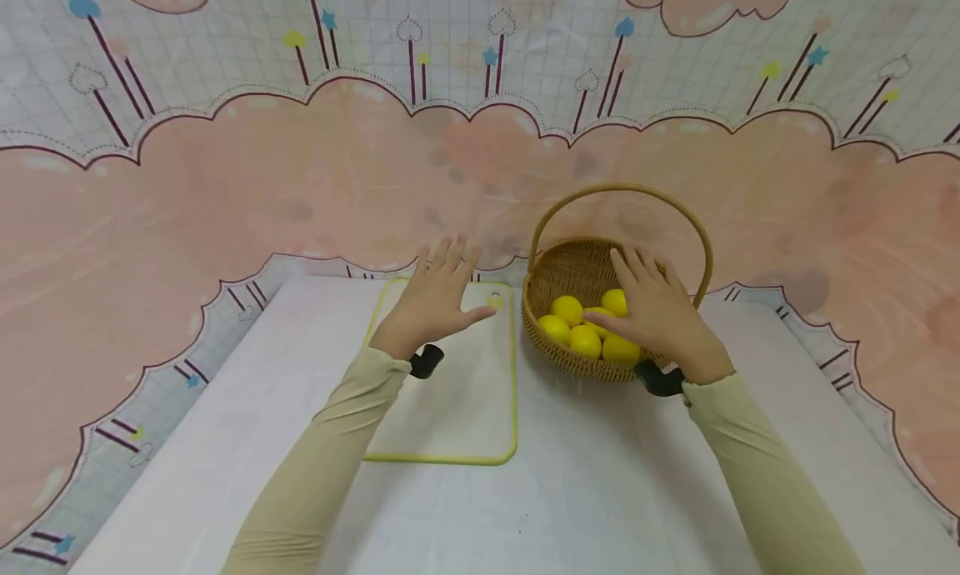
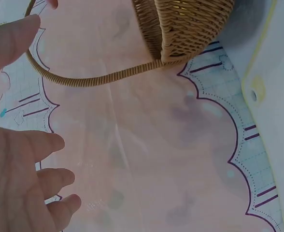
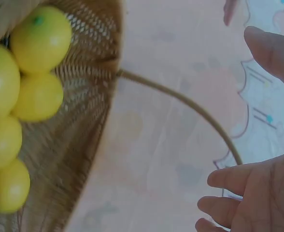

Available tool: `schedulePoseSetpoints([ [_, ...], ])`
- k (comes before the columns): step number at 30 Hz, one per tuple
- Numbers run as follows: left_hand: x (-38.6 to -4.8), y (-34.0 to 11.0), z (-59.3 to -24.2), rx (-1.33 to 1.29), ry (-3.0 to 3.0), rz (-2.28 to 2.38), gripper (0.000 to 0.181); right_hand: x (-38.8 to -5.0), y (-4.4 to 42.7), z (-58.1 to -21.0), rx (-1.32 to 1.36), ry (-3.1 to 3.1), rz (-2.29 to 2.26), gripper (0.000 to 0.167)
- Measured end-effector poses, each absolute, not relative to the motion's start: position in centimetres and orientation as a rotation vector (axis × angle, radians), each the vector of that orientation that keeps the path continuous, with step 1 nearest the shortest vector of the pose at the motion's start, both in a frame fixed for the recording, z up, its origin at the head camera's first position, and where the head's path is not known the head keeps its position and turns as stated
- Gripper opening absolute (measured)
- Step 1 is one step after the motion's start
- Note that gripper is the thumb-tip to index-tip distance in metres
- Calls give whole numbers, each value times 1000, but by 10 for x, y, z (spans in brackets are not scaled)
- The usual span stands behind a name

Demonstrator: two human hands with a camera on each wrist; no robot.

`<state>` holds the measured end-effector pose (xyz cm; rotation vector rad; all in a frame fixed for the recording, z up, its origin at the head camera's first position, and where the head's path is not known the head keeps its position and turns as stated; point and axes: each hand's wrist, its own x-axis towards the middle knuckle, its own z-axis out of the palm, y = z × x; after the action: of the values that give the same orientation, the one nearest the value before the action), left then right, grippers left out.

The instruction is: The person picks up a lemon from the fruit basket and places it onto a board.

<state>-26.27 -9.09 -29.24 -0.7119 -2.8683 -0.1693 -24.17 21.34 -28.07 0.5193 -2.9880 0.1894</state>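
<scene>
In the head view the left hand (image 1: 437, 300) hovers over the white cutting board (image 1: 450, 400) with its fingers spread, holding nothing. Above the wicker basket (image 1: 558, 267), the right hand (image 1: 660, 312) is spread too, with nothing in its grasp. Several yellow lemons (image 1: 585, 342) lie in the basket, partly hidden by that hand. The left wrist view has the left hand (image 2: 21, 179) at its left edge, apart from the basket (image 2: 195, 29). In the right wrist view the right hand (image 3: 262, 193) is beside the thin handle (image 3: 195, 104), with lemons (image 3: 40, 38) at the left.
The basket's tall arched handle (image 1: 622, 187) rises behind the right hand. A white tabletop (image 1: 570, 492) extends around the board and basket. Behind it hangs a pink and white patterned cloth (image 1: 375, 175). Black wrist devices (image 1: 427, 362) sit at both cuffs.
</scene>
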Motion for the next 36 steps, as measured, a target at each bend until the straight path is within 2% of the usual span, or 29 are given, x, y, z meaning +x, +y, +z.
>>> schedulePoseSetpoints([
  [6,-267,-86,-296,-810,-2903,-212,91,-231,235,-277,511,-2924,189,102],
  [14,-295,-84,-296,-1132,-3016,-663,80,-224,271,-268,513,-2803,309,100],
  [26,-337,-77,-296,-1230,-3143,-1158,55,-249,321,-282,364,-2717,982,88],
  [31,-349,-62,-293,-1243,-3177,-1164,51,-260,335,-299,399,-2661,1209,73],
  [36,-359,-40,-288,-1317,-3155,-1189,50,-269,345,-318,564,-2428,1628,42],
])
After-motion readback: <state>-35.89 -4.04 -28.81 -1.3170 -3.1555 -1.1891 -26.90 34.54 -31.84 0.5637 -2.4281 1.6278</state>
